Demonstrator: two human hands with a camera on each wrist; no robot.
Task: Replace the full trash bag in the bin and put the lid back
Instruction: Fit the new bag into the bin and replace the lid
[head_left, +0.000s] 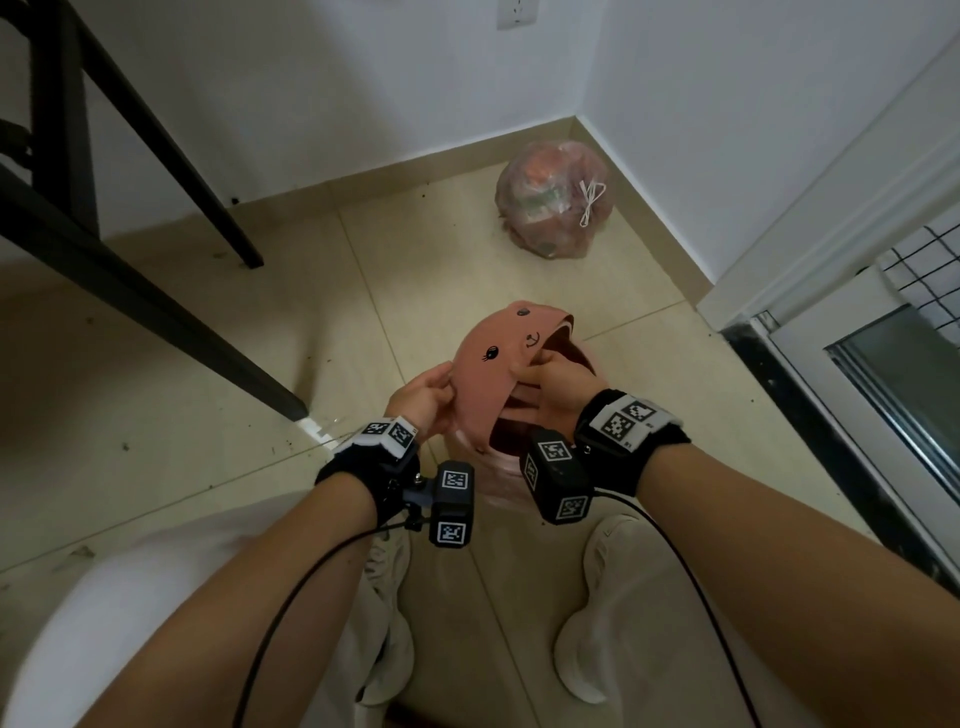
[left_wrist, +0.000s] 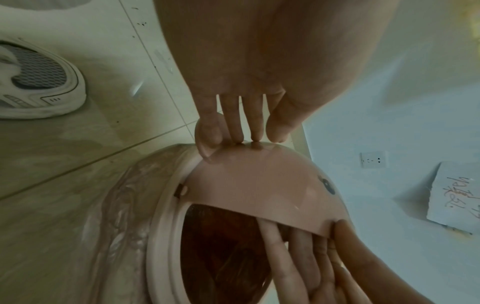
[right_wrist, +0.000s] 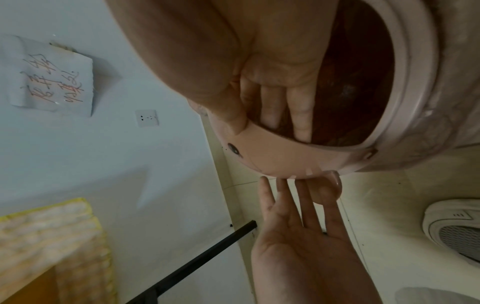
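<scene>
A pink lid (head_left: 498, 358) with a drawn animal face is held tilted over the pink bin (head_left: 498, 480). The bin's rim (left_wrist: 161, 236) has a clear liner bag folded over it, and its inside looks dark. My left hand (head_left: 423, 397) pinches the lid's left edge with thumb and fingertips (left_wrist: 255, 139). My right hand (head_left: 556, 374) grips the lid's flap edge, thumb on top and fingers (right_wrist: 301, 115) underneath in the opening. A full, tied trash bag (head_left: 553, 200) sits on the floor in the far corner.
Black metal frame legs (head_left: 156, 312) slant across the left. A sliding door frame (head_left: 831, 364) borders the right. My white shoes (head_left: 387, 597) stand just behind the bin. A wall socket (right_wrist: 146, 118) and a paper note (right_wrist: 52, 76) are on the wall.
</scene>
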